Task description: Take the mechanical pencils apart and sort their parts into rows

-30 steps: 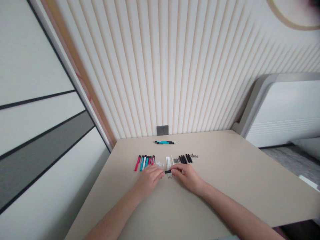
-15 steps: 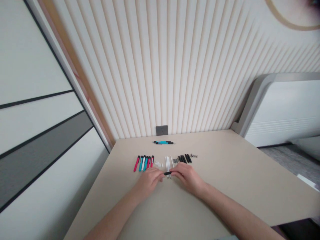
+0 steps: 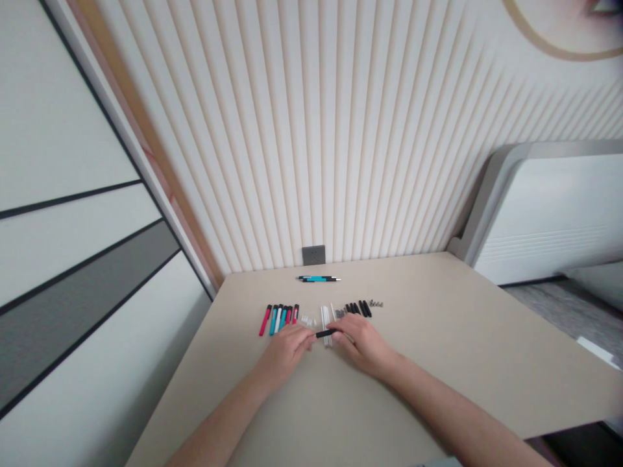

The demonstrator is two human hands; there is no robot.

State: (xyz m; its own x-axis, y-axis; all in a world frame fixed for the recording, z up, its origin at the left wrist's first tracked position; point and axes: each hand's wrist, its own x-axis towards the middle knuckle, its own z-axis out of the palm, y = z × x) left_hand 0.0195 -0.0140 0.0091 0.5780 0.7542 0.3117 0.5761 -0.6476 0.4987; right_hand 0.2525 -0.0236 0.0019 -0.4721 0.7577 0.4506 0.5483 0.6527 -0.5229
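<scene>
Between my two hands lies a short black pen grip section [image 3: 323,333], held roughly level. My left hand [image 3: 288,347] pinches near its left end, and what else those fingers cover is hidden. The fingers of my right hand [image 3: 364,338] are closed on the other end. Just beneath and behind are white pen refills [image 3: 325,317] in a bundle. Left of these are small white pieces [image 3: 306,320] and a row of red, blue and white pen barrels [image 3: 278,318]. To the right are small springs [image 3: 340,313] and several more black grip sections [image 3: 365,309].
Two blue and black pens [image 3: 318,279] lie at the back of the beige table [image 3: 399,415]. Small metal tips [image 3: 376,303] sit at the far right of the row. Behind rises a ribbed wall with a dark socket [image 3: 313,255]; a headboard [image 3: 549,207] stands right.
My right fingers have shifted slightly along the black grip section, and more of it shows between my hands. The camera view has moved a little.
</scene>
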